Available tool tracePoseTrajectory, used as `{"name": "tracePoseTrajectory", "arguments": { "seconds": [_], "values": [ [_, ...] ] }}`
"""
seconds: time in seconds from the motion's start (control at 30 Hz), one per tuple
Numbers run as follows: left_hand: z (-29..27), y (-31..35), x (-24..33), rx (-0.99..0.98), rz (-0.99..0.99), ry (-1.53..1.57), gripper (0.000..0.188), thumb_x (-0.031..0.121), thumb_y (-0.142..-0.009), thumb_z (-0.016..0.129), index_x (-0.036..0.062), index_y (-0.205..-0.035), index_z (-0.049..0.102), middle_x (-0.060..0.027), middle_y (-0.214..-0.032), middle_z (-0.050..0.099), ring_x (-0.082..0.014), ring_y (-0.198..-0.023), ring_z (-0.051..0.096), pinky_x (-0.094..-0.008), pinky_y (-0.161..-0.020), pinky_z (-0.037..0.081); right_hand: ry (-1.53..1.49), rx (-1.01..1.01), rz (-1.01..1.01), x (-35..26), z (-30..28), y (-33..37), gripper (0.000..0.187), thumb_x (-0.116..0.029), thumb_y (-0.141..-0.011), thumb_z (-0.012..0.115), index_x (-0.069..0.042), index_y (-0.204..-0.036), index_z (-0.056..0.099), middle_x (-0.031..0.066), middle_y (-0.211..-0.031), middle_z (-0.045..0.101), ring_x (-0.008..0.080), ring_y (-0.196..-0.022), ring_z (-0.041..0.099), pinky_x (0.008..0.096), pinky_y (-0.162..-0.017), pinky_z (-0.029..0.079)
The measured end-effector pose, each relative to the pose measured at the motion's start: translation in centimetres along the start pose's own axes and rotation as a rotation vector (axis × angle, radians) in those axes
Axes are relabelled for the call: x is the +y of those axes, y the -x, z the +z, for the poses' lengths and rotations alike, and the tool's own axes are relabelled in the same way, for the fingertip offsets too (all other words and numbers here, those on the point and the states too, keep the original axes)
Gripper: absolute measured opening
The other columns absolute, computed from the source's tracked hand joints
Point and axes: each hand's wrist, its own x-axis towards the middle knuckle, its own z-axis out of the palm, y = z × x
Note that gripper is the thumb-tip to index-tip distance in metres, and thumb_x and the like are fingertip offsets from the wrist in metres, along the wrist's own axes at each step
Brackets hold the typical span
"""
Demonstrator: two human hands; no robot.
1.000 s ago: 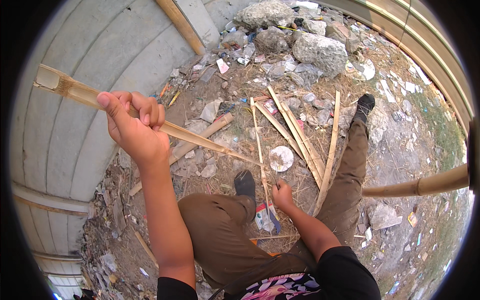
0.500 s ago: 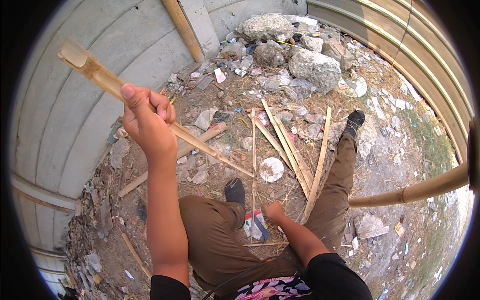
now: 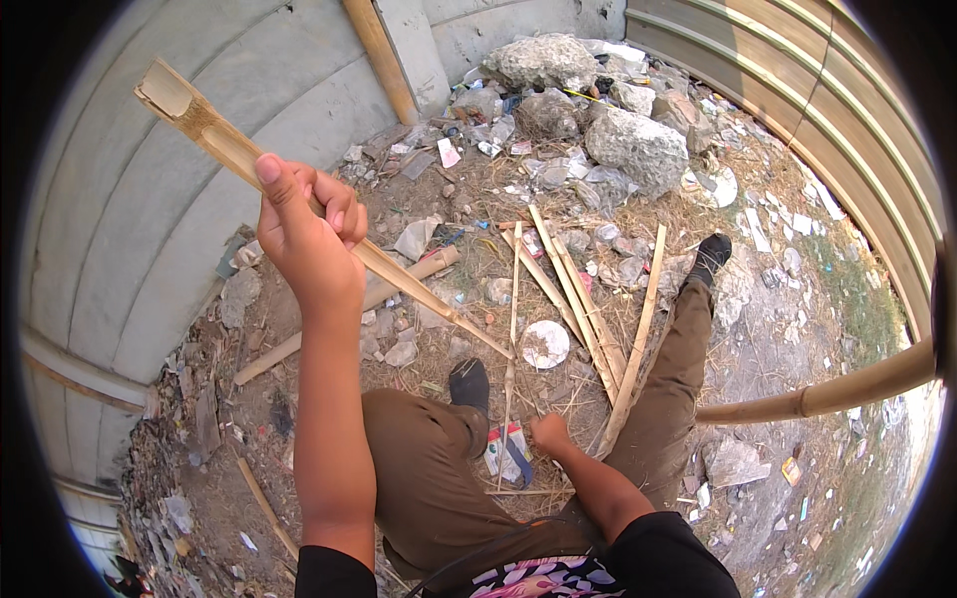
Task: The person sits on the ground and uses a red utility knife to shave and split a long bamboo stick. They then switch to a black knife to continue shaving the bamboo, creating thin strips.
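Note:
My left hand (image 3: 311, 221) is raised at the left, its fingers wrapped round a split bamboo piece (image 3: 224, 135). The hollow, broad end points to the upper left. Its thin end slants down toward the ground near a narrow upright-lying bamboo strip (image 3: 512, 314). Low between my legs, my right hand (image 3: 550, 436) is closed, near my right thigh. Whatever may be in its fingers is hidden. Several pale bamboo strips (image 3: 590, 314) lie fanned out ahead of it, with a longer strip (image 3: 638, 339) along my right leg.
A round bamboo pole (image 3: 269, 357) lies to the left, and another pole (image 3: 827, 390) juts in from the right. A white disc (image 3: 545, 345) and a coloured packet (image 3: 506, 450) lie between my legs. Large rocks (image 3: 638, 148) stand at the back, near a concrete wall (image 3: 289, 90) and metal sheeting (image 3: 778, 70).
The view has shifted slightly, so the scene sits a little lower and to the right. My left hand keeps its grip on the bamboo piece; my right hand stays closed in nearly the same place.

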Motion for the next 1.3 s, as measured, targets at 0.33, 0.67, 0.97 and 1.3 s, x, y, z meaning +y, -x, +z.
{"name": "tracePoseTrajectory", "arguments": {
  "seconds": [0.33,0.67,0.97,1.3],
  "values": [
    [0.0,0.5,-0.1,0.106,0.039,-0.077,0.051,0.056,-0.103,0.048,0.0106,-0.082,0.039,0.0011,-0.06,0.033,-0.0072,-0.049,0.025,-0.0248,-0.044,0.02,-0.19,0.06,0.025,-1.7,-1.7,2.0,0.043,-0.033,-0.09,0.059,0.009,-0.092,0.07,0.0334,-0.086,0.067,0.0492,-0.088,0.068,0.0514,-0.079,0.054],
    [-1.2,-0.5,-0.7,0.196,0.062,-0.154,0.054,0.059,-0.102,0.049,0.0121,-0.077,0.037,0.0015,-0.059,0.037,-0.0055,-0.046,0.03,-0.0242,-0.043,0.022,-0.15,0.117,-0.044,-4.6,-3.9,3.5,0.044,-0.036,-0.089,0.06,0.006,-0.089,0.071,0.034,-0.087,0.067,0.0473,-0.087,0.069,0.052,-0.083,0.054],
    [-1.7,-0.9,-1.1,0.22,0.076,-0.197,0.054,0.058,-0.102,0.05,0.0118,-0.078,0.038,0.0012,-0.061,0.04,-0.0052,-0.048,0.035,-0.0231,-0.043,0.024,0.033,-0.063,0.182,-4.2,-3.5,3.5,0.045,-0.036,-0.089,0.06,0.008,-0.095,0.071,0.0344,-0.103,0.067,0.0478,-0.099,0.067,0.0507,-0.088,0.053],
    [-1.6,-1.2,-1.0,0.245,0.062,-0.195,0.052,0.057,-0.103,0.048,0.0124,-0.078,0.037,0.0013,-0.062,0.038,-0.0059,-0.049,0.033,-0.0235,-0.043,0.023,0.125,-0.032,0.17,0.5,-0.6,2.4,0.042,-0.032,-0.089,0.06,0.009,-0.092,0.07,0.0318,-0.086,0.068,0.0484,-0.084,0.068,0.0526,-0.081,0.054]
  ]
}}
